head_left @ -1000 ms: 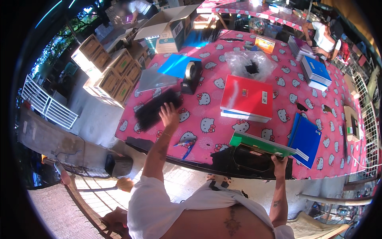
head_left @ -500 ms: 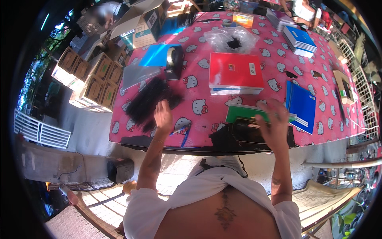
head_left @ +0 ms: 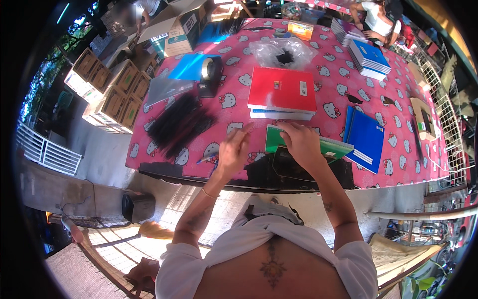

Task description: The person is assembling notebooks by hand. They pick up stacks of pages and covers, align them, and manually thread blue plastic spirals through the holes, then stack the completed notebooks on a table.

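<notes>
A green spiral notebook (head_left: 332,146) lies at the near edge of the pink patterned table (head_left: 328,107), partly over a black sheet (head_left: 298,172). My right hand (head_left: 300,143) lies on the notebook's left part, fingers curled over its far edge. My left hand (head_left: 233,149) hovers just left of it, fingers spread and holding nothing, next to a pen (head_left: 205,159). A stack of red notebooks (head_left: 282,89) sits just beyond both hands. A pile of thin black items (head_left: 179,124) lies to the left.
Blue notebooks (head_left: 367,138) lie right of the green one, with more stacked (head_left: 369,57) at the back. A tape dispenser (head_left: 209,74), a blue sheet (head_left: 186,67) and a clear plastic bag (head_left: 284,50) sit farther back. Cardboard boxes (head_left: 110,87) stand left. Another person (head_left: 377,19) works at the far side.
My left hand has come back from the black pile toward the green notebook. My right hand has moved from the notebook's right end onto its left part, and the notebook now rests on the table.
</notes>
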The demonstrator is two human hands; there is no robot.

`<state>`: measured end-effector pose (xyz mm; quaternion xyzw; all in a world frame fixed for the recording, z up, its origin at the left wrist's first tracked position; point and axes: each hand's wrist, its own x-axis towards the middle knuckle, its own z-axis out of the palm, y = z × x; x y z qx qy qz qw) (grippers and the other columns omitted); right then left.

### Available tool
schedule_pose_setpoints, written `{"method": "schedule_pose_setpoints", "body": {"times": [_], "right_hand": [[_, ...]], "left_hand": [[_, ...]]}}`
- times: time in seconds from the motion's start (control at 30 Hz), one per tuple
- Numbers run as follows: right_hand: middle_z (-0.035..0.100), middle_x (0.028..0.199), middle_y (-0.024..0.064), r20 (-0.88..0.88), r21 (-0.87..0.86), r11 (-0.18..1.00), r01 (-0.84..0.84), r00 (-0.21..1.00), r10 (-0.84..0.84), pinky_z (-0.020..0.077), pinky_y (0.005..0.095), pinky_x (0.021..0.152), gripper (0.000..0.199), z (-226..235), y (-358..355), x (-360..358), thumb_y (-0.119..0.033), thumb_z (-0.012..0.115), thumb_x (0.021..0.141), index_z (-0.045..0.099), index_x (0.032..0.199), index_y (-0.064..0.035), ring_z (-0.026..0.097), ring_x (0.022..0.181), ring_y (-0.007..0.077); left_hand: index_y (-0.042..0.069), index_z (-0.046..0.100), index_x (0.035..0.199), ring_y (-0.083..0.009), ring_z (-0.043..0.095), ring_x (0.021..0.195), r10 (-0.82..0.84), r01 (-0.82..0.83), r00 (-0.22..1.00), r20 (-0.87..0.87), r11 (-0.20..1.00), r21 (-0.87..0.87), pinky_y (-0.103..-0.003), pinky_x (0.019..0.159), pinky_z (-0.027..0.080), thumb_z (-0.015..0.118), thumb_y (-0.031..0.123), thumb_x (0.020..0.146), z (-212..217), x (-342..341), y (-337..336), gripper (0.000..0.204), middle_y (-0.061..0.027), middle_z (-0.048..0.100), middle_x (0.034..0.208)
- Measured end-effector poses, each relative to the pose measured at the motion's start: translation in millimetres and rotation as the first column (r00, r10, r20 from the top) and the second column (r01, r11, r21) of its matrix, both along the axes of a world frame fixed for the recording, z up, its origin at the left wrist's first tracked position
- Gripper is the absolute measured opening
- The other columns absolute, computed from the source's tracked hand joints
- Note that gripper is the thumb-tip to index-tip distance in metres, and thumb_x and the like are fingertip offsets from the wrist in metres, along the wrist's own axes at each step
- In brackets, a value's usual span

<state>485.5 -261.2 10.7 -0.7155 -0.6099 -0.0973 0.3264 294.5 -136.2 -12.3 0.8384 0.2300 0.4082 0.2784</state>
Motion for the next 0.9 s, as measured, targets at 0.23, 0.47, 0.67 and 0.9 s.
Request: {"method": "schedule_pose_setpoints", "body": {"times": [0.23,0.47,0.67,0.9], "right_hand": [[0.071,0.097,0.0093,-0.031,-0.052,0.999,-0.012,0.999,0.01,0.0543,0.0445,0.069,0.022,4,2,3,-0.014,0.069,0.084,0.068,0.106,-0.0125,0.068,0.082,0.0326],[0.068,0.082,0.0067,-0.011,-0.01,1.0,-0.009,1.0,0.009,0.0514,0.0421,0.065,0.016,5,3,4,-0.015,0.069,0.083,0.063,0.098,-0.0135,0.067,0.072,0.0285],[0.067,0.08,0.0067,-0.017,-0.021,1.0,-0.015,1.0,0.014,0.0523,0.0416,0.064,0.017,8,2,4,-0.015,0.069,0.083,0.064,0.099,-0.0144,0.067,0.07,0.0284],[0.069,0.082,0.0072,-0.022,-0.012,1.0,-0.021,1.0,0.02,0.0533,0.0412,0.063,0.017,9,1,10,-0.017,0.069,0.083,0.068,0.1,-0.0154,0.068,0.071,0.0288]], "left_hand": [[0.003,0.069,0.119,-0.0088,0.045,0.062,-0.077,0.076,0.997,0.004,0.975,-0.211,-0.028,0.055,0.038,0.065,0.009,0.094,14,18,-19,0.026,-0.0048,0.056,0.075],[-0.002,0.069,0.11,-0.0067,0.052,0.065,-0.115,0.094,0.993,-0.038,0.927,-0.363,-0.026,0.056,0.043,0.063,0.01,0.094,16,26,-4,0.02,-0.0079,0.065,0.076],[-0.001,0.068,0.107,-0.0102,0.058,0.065,-0.152,0.109,0.98,-0.129,0.95,-0.292,-0.03,0.057,0.047,0.065,0.011,0.094,19,32,11,0.019,-0.0119,0.068,0.079],[0.003,0.069,0.106,-0.0336,0.067,0.075,-0.253,0.278,0.954,-0.163,0.947,0.16,-0.039,0.066,0.053,0.07,0.014,0.089,36,43,26,0.021,-0.016,0.069,0.091]]}}
